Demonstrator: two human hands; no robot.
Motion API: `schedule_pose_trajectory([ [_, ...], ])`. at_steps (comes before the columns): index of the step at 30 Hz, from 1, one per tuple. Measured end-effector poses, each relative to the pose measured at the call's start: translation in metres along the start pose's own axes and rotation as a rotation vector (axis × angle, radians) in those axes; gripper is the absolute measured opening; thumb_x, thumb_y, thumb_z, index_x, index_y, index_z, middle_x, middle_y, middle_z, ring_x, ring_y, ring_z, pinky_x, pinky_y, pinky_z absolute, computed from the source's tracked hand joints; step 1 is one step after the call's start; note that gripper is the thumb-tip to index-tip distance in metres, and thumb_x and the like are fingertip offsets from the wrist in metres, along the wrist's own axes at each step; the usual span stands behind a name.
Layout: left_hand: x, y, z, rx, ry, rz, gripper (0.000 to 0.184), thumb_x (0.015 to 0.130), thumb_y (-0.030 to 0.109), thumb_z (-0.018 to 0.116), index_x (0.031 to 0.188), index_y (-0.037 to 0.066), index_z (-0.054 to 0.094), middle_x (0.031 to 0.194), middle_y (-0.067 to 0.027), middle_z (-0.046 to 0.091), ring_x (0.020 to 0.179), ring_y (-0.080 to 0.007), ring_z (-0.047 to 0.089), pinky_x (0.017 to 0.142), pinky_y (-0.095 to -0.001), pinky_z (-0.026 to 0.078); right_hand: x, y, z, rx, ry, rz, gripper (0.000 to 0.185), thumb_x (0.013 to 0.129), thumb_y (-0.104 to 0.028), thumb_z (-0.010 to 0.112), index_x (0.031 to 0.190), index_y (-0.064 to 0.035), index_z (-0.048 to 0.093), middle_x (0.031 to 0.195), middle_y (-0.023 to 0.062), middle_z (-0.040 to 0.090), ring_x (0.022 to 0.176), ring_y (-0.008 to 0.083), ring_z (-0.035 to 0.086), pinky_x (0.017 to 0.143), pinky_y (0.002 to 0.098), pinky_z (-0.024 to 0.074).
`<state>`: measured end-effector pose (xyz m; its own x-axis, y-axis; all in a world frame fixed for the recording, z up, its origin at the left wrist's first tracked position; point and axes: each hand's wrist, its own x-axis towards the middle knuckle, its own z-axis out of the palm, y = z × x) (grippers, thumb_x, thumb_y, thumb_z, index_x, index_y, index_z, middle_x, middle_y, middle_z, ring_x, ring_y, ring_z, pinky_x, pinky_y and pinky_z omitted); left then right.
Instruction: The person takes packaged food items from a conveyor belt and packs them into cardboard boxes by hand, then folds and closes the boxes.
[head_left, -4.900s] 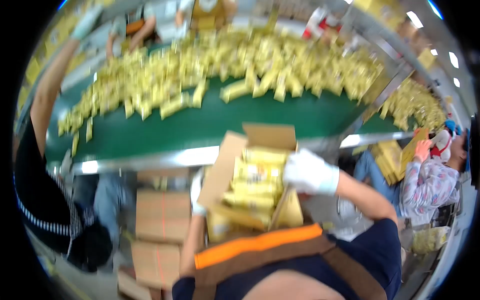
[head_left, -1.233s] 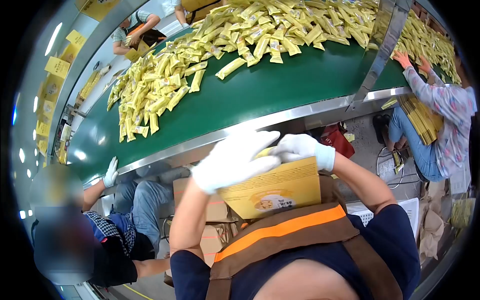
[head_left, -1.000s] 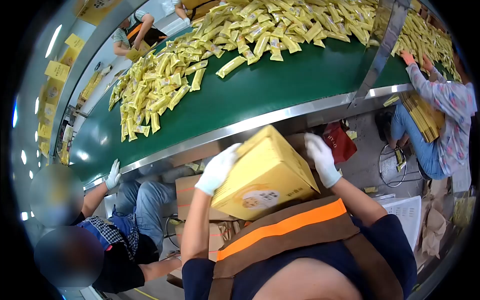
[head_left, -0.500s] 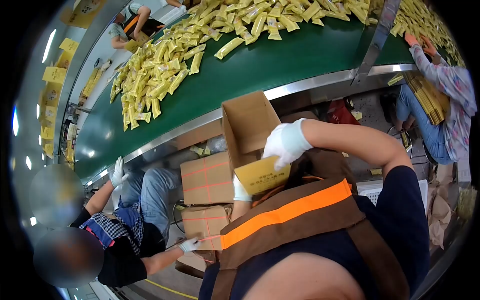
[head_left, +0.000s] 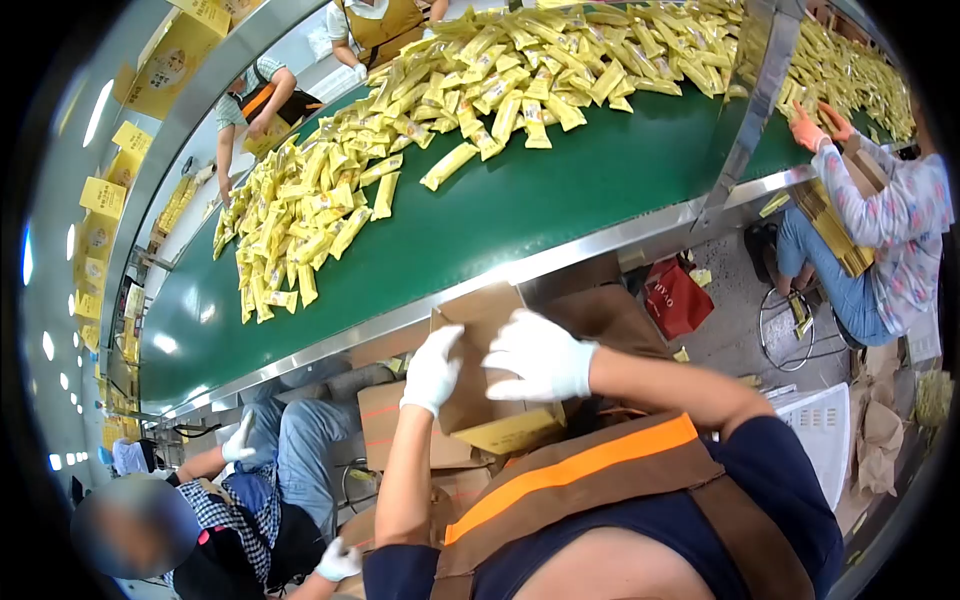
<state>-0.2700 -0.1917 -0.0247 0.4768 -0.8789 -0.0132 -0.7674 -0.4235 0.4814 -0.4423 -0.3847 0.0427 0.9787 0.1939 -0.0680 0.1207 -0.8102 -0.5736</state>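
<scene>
An open cardboard box [head_left: 510, 433], brown inside with a yellow printed outside, sits at my lap below the conveyor edge. My left hand [head_left: 433, 370], in a white glove, lies against the box's left side with fingers stretched upward. Over the box opening, my right hand [head_left: 542, 360], also gloved, has its fingers extended and apart, with nothing seen in them. The box's far inside is partly hidden behind the right hand.
A green conveyor belt [head_left: 560, 205] carries heaped yellow wrapped packets [head_left: 310, 195]. Strapped cartons [head_left: 385, 425] stand at left beside a seated co-worker [head_left: 240, 520]. A red bag [head_left: 678, 300], a stool [head_left: 785, 330] and a white basket [head_left: 815, 430] are at right. Other people work around the belt.
My right hand has let go of the yellow flap and moved over the opening. My left hand has come up to the box's left side. The box sits lower, and the view has shifted.
</scene>
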Motion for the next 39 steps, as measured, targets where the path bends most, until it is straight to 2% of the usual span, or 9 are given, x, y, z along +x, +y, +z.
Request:
schedule_pose_trajectory([
  [3,-0.014,0.007,-0.007,-0.071,-0.053,-0.131,0.056,0.074,0.004,0.07,0.129,0.007,0.059,0.124,-0.0152,0.061,0.118,-0.0334,0.056,0.101,-0.0371,0.045,-0.024,0.019,0.038,-0.231,0.37,0.092,0.048,0.086,-0.041,0.063,0.117,-0.0048,0.064,0.144,0.0266,0.044,0.135,0.045,0.038,0.108,0.0553,0.0332],
  [8,-0.023,-0.011,0.011,-0.549,0.051,-0.293,0.06,0.077,0.003,0.072,0.134,0.002,0.055,0.125,-0.0137,0.062,0.116,-0.0235,0.058,0.1,-0.0333,0.045,-0.048,0.08,0.112,1.091,0.429,0.344,0.07,0.092,-0.042,0.058,0.15,-0.0093,0.037,0.153,0.0276,0.032,0.145,0.0375,0.028,0.118,0.0358,0.0239],
  [16,-0.025,0.005,0.072,-0.608,0.064,-0.219,0.064,0.098,0.021,0.052,0.154,0.005,0.026,0.162,-0.0155,0.016,0.15,-0.029,0.014,0.12,-0.0378,0.015,-0.056,0.079,0.115,0.661,0.143,0.782,0.116,0.077,-0.07,0.063,0.157,-0.0103,0.003,0.159,0.0297,0.008,0.143,0.046,0.027,0.117,0.0414,0.0253],
  [20,-0.022,-0.011,0.081,-0.788,-0.012,-0.255,0.068,0.096,0.016,0.048,0.156,0.003,0.018,0.164,-0.0147,0.013,0.152,-0.0269,0.008,0.121,-0.0349,0.01,-0.056,0.069,0.077,0.818,-0.112,0.843,0.114,0.082,-0.07,0.057,0.156,-0.0084,-0.003,0.153,0.0316,0.028,0.139,0.0483,0.032,0.117,0.042,0.0258],
  [25,0.03,0.009,0.022,0.27,0.211,-0.009,0.051,0.08,0.02,0.065,0.128,0.003,0.058,0.12,-0.0194,0.063,0.113,-0.0372,0.059,0.103,-0.0458,0.039,-0.039,0.141,-0.044,-0.085,-0.124,0.519,0.058,0.089,-0.053,0.057,0.125,-0.0089,0.061,0.121,0.0213,0.064,0.111,0.0343,0.063,0.096,0.0439,0.0486],
  [28,0.099,0.011,-0.019,0.168,0.371,0.128,0.043,0.076,0.013,0.069,0.118,0.002,0.062,0.114,-0.0184,0.064,0.104,-0.0384,0.06,0.099,-0.0495,0.042,0.023,0.219,-0.132,0.354,0.813,0.209,0.023,0.093,-0.021,0.059,0.103,-0.002,0.067,0.096,0.0119,0.068,0.088,0.0216,0.064,0.081,0.0334,0.0513],
  [31,0.183,-0.068,-0.02,0.308,0.573,-0.034,0.061,0.089,0.024,0.064,0.143,0.001,0.044,0.145,-0.0239,0.044,0.137,-0.0418,0.038,0.115,-0.0505,0.025,0.119,0.312,-0.197,0.822,0.94,0.308,0.048,0.096,-0.043,0.055,0.119,-0.0015,0.064,0.11,0.0064,0.068,0.102,0.0171,0.061,0.091,0.0292,0.0465],
  [34,0.237,-0.201,-0.027,0.124,0.907,-0.415,0.073,0.093,0.043,0.06,0.147,0.0,0.036,0.149,-0.0287,0.036,0.138,-0.0454,0.033,0.117,-0.0444,0.024,0.197,0.448,-0.262,0.473,0.773,0.519,0.069,0.092,-0.058,0.051,0.137,-0.0051,0.053,0.127,0.0105,0.063,0.119,0.0226,0.057,0.099,0.0346,0.0441],
  [39,0.267,-0.211,-0.037,0.22,0.603,-0.144,0.085,0.085,0.054,0.064,0.152,0.011,0.032,0.156,-0.0198,0.032,0.141,-0.0486,0.026,0.116,-0.053,0.022,0.312,0.466,-0.251,0.211,0.662,0.567,0.097,0.08,-0.078,0.049,0.148,-0.0085,0.041,0.151,0.02,0.041,0.135,0.0324,0.045,0.108,0.0441,0.039],
])
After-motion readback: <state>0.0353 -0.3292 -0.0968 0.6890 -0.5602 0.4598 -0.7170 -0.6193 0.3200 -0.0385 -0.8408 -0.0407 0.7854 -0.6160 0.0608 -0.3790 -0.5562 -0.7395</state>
